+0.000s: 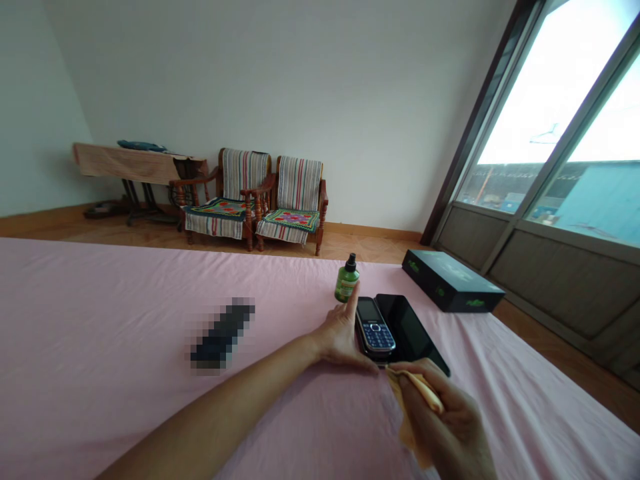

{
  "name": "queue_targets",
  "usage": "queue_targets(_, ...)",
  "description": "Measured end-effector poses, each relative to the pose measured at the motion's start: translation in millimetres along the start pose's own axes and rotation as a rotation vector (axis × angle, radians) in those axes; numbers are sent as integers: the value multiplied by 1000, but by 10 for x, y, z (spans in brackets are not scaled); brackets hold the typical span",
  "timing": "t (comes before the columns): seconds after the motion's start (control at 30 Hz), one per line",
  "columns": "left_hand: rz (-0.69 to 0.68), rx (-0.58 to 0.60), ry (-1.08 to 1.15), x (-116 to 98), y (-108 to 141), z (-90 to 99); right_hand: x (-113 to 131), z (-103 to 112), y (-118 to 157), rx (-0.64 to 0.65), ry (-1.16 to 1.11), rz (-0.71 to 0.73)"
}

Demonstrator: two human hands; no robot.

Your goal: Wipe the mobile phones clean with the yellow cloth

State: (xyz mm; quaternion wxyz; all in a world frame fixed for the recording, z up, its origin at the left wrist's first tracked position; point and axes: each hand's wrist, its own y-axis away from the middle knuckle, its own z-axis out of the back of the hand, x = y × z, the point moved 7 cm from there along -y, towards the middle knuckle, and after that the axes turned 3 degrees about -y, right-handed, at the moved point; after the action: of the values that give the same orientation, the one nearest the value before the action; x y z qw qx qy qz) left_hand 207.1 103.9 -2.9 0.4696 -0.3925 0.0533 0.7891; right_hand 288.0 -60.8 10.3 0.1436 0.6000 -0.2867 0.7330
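A keypad phone [377,333] with a blue button pad lies face up, seemingly on another dark flat object whose edge shows below it. Just right of it is a black flat tablet-like device [411,332] with a glossy screen. My left hand [343,339] is spread, its index finger and thumb apart along the phone's left and near sides. In my right hand [445,407] a yellow cloth [411,427] is pinched, one end hanging down, the other at the near edge beside my left thumb. Behind the phone stands a green bottle [347,280] with a black top.
A pink sheet [125,307] covers the surface. To the left lies a dark pixelated object [223,337]. A black box [453,280] with green print sits at the back right. Beyond the edge are two wooden chairs [293,200], a covered table [135,163] and a window [575,133].
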Motion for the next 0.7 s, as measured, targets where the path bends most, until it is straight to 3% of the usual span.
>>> queue_targets(0.37,-30,-2,-51,-14,1,-11,13,-11,-24,36,69,78)
queue_targets(0.53,9,29,-46,-13,7,4,36,-13,-25,28,79,42)
queue_targets(0.7,8,17,-52,-139,285,211,62,-33,-24,53,111,110)
